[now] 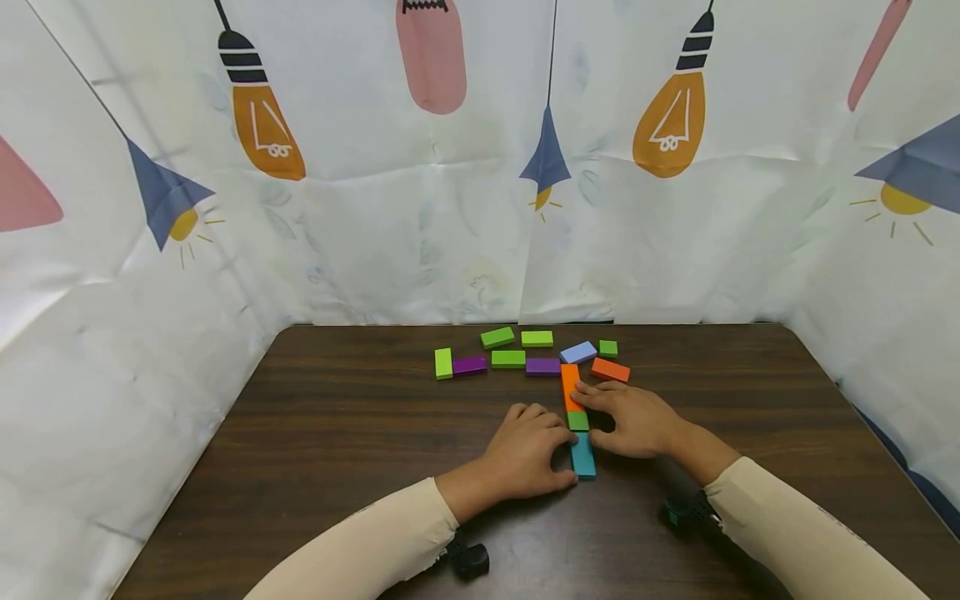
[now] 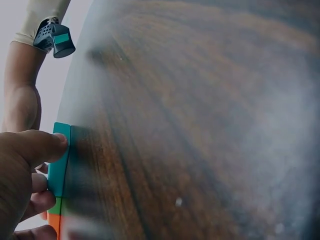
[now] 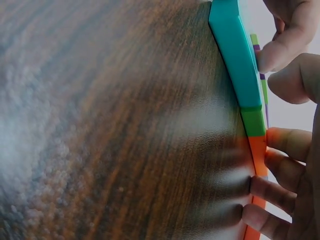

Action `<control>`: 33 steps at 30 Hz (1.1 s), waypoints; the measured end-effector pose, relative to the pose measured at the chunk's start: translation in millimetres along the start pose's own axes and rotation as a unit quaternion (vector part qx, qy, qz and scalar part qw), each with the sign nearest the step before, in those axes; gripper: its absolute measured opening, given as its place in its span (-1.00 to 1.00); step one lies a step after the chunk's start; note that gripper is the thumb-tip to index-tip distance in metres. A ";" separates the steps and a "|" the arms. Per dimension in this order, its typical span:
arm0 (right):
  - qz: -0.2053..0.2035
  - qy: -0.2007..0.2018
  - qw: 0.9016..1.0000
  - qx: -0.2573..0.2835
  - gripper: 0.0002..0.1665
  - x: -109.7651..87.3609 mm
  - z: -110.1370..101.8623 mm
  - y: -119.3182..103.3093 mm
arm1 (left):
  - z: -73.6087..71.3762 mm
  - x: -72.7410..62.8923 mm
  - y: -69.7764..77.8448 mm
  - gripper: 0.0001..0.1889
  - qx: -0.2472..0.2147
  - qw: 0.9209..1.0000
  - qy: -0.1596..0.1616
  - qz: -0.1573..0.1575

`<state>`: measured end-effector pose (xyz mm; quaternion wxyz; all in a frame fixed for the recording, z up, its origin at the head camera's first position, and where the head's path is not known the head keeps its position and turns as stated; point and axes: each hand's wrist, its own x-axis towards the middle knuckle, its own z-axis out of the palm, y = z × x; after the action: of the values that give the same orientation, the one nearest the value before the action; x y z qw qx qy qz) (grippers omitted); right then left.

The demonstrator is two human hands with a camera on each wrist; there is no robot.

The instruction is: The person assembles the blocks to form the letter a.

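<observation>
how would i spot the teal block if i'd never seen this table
On the dark table, find the straight column of blocks coming toward the viewer. At its near end, beside the left hand, lies the teal block. It directly follows a small green block, but is longer and the only teal one there.

wrist views low beside teal block [image 3: 237,60]
</observation>
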<state>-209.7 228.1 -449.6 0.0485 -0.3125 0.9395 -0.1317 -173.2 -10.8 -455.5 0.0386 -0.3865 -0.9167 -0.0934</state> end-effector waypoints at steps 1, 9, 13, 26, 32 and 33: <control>-0.001 0.000 1.000 0.000 -0.24 -0.3 0.1 0.1 | -0.2 0.1 0.2 -0.49 0.000 1.000 0.000 0.000; -0.005 0.004 1.000 0.001 -0.22 -0.4 1.9 0.9 | 1.6 1.0 0.3 -0.50 0.001 1.000 0.006 -0.001; -0.009 0.006 1.000 -0.001 -0.19 -0.6 2.6 2.0 | 2.0 1.5 0.0 -0.50 -0.001 1.000 0.004 -0.003; -0.011 0.001 1.000 0.002 -0.05 -0.3 2.8 2.8 | 0.6 0.3 -1.7 -0.41 -0.013 1.000 0.004 -0.011; -0.008 -0.001 1.000 0.005 -0.06 0.1 2.4 1.8 | -7.2 -4.2 -14.1 -0.35 -0.008 1.000 0.007 -0.014; -0.008 -0.001 1.000 0.005 -0.06 0.2 2.2 1.6 | -9.5 -5.1 -17.3 -0.36 -0.009 1.000 0.007 -0.019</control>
<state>-210.4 228.7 -452.1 0.0496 -0.3197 0.9363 -0.1367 -182.0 -28.1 -449.3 0.0399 -0.3691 -0.9225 -0.1054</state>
